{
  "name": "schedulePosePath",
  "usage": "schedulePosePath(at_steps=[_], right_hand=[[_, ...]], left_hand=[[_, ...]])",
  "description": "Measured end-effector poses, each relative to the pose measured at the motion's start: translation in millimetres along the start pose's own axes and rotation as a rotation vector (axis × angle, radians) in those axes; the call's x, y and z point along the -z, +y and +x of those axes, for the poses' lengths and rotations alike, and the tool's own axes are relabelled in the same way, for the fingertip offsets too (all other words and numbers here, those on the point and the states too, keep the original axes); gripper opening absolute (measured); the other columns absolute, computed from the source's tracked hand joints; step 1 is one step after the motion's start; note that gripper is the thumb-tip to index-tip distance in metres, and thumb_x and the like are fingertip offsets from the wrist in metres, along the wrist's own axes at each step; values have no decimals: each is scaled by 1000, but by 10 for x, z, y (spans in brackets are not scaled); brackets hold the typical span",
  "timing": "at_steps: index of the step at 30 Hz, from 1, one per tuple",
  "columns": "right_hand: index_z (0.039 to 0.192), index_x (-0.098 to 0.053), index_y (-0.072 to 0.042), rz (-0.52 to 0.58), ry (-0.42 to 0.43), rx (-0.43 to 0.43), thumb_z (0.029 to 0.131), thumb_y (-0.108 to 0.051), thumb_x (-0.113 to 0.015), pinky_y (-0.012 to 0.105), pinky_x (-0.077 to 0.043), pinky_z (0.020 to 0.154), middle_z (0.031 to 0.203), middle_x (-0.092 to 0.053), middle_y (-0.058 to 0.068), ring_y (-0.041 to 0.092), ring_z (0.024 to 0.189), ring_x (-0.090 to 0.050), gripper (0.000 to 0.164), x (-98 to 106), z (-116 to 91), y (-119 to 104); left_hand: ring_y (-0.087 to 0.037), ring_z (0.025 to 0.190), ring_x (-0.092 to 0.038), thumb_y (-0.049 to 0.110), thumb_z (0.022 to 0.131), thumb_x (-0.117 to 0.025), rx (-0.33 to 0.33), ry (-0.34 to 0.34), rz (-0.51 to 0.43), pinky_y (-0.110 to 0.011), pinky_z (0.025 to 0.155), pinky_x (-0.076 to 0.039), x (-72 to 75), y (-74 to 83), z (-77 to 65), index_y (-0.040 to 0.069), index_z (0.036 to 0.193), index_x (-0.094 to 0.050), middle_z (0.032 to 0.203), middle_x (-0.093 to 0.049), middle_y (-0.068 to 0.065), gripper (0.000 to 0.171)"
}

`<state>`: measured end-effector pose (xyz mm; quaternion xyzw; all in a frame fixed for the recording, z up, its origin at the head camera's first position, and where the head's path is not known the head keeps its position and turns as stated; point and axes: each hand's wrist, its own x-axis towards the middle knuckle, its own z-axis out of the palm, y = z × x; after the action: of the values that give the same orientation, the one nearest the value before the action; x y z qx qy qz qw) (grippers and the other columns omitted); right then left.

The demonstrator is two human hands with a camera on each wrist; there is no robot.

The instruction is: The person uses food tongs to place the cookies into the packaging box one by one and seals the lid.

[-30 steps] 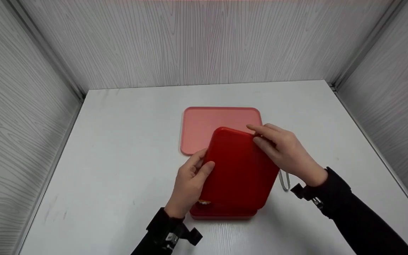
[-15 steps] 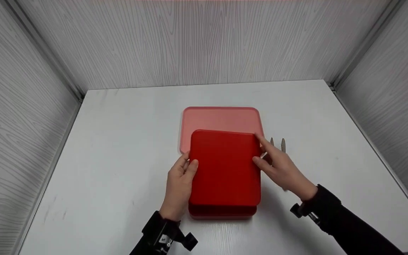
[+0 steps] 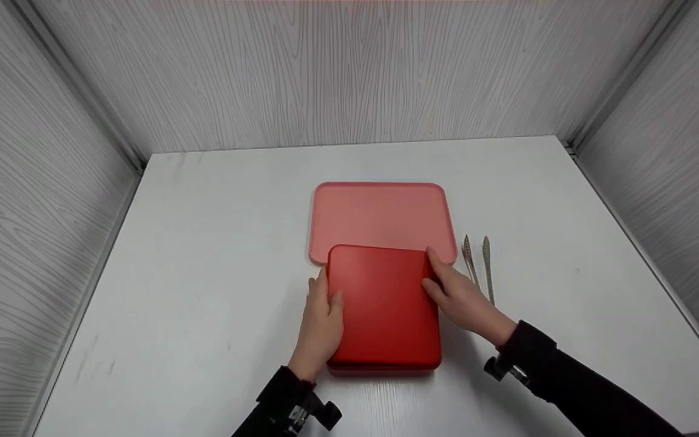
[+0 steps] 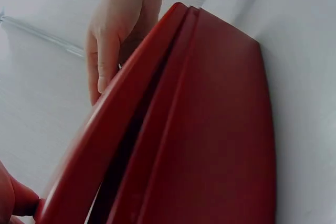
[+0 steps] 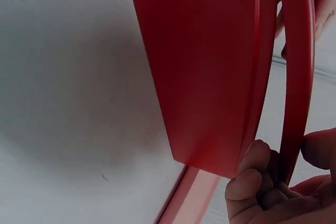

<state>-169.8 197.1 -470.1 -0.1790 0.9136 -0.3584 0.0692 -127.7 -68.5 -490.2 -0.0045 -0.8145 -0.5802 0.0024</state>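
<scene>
A red lid (image 3: 383, 303) lies tilted over a red rectangular box (image 4: 220, 119) on the white table. Both wrist views show a dark gap between the lid's rim and the box wall. My left hand (image 3: 319, 325) holds the lid's left side, thumb on top and fingers along the edge. At the far right corner, my right hand (image 3: 465, 303) grips the lid between thumb and fingers; in the right wrist view its fingertips (image 5: 245, 183) are also right at the box's rim. The inside of the box is hidden under the lid.
Behind the box, a flat pink tray (image 3: 380, 212) rests on the table, partly overlapped by the lid in the head view. Slim metal tongs (image 3: 488, 261) lie right of it, their lower end hidden behind the right hand. Grey wood-grain panels (image 3: 349, 73) enclose the table.
The lid has turned from slanted to nearly square with the box and has come down onto it, both hands moving with it. The tongs and more of the tray now show.
</scene>
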Motion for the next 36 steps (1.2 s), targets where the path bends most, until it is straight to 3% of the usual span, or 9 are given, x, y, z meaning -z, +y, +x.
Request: schedulePosePath(at_steps=[2, 6, 11, 17, 25, 36], right_hand=[[160, -16, 8, -37, 5, -6, 108, -16, -51, 55, -33, 119, 160, -33, 29, 39, 148, -33, 67, -36, 12, 6], [159, -18, 9, -112, 8, -28, 109, -18, -49, 54, -36, 117, 158, -37, 29, 40, 146, -38, 65, -95, 23, 13], [159, -17, 8, -129, -21, -73, 110, -20, -45, 53, -37, 117, 159, -36, 28, 39, 147, -37, 63, -145, 38, 49], [159, -18, 9, -131, -33, -89, 111, -20, -43, 54, -36, 117, 159, -35, 28, 40, 147, -36, 61, -153, 74, 75], [159, -19, 8, -138, -36, -94, 111, -21, -42, 53, -34, 119, 160, -35, 27, 39, 148, -35, 61, -173, 108, 99], [158, -25, 9, -208, 13, -62, 110, -19, -44, 52, -43, 111, 153, -45, 28, 40, 139, -47, 59, -216, 114, 77]], left_hand=[[-42, 156, -7, 14, 109, -43, 50, 1, 7, -59, 125, -12, -16, -28, 1, 0, 162, -21, 167, -22, -20, 59], [-37, 155, -16, 15, 109, -43, 107, -9, -29, -57, 124, -19, -34, -66, 9, -2, 162, -20, 167, -22, -22, 60], [-35, 152, -26, 13, 109, -43, 105, -17, -44, -55, 122, -26, -47, -84, 5, -4, 161, -18, 165, -25, -23, 60], [-32, 155, -19, 13, 109, -42, 116, -22, -59, -52, 125, -21, -52, -81, 15, -3, 162, -14, 168, -19, -21, 62], [-31, 154, -22, 15, 110, -43, 115, -15, -97, -50, 124, -24, -31, -89, 58, -4, 161, -16, 167, -21, -20, 61], [-26, 155, -19, 14, 109, -43, 118, -40, -203, -46, 125, -22, -8, -169, 95, 0, 162, -17, 169, -20, -15, 60]])
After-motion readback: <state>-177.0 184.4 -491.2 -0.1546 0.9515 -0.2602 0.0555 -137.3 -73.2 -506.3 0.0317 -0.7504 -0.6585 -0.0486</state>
